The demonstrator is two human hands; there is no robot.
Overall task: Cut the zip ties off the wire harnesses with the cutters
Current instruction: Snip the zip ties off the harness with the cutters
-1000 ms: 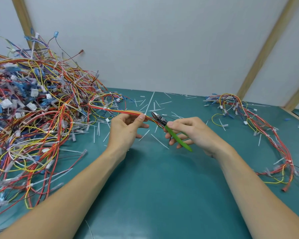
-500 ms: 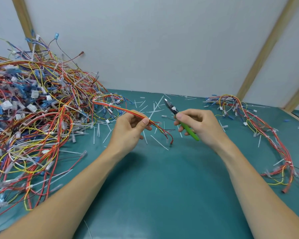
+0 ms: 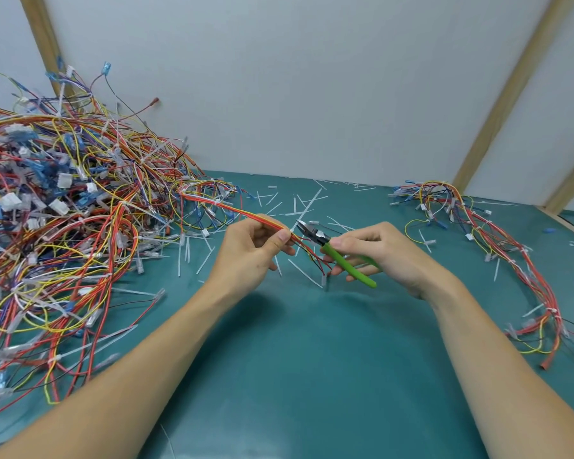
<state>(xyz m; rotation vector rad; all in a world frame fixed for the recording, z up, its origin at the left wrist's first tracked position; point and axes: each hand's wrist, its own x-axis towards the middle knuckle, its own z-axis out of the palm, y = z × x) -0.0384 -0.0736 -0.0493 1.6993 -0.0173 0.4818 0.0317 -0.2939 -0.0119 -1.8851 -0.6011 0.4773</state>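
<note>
A teal-green surface is seen from above, backed by pale grey wall panels that are divided by slanting wooden battens. On the far left of the surface a large tangled heap of wire harnesses is piled, made up of red, orange, yellow, blue and black wires with white and blue connectors. A smaller bundle of harnesses is laid out along the right side, trailing toward the near right edge. Many cut white zip-tie pieces are scattered over the middle and far part of the surface, between the two groups.

One harness strand is drawn out of the heap toward the centre and is pinched between thumb and curled fingers of the left hand, above the surface. Its loose wire ends are seen hanging beyond the hand, down toward the surface. The green-handled cutters are gripped by the right hand, whose fingers are curled round the handles. The dark metal tips are pointed left, just beside the left thumb, at a small white zip tie on the strand. Whether the blades are touching the tie cannot be told.
</note>
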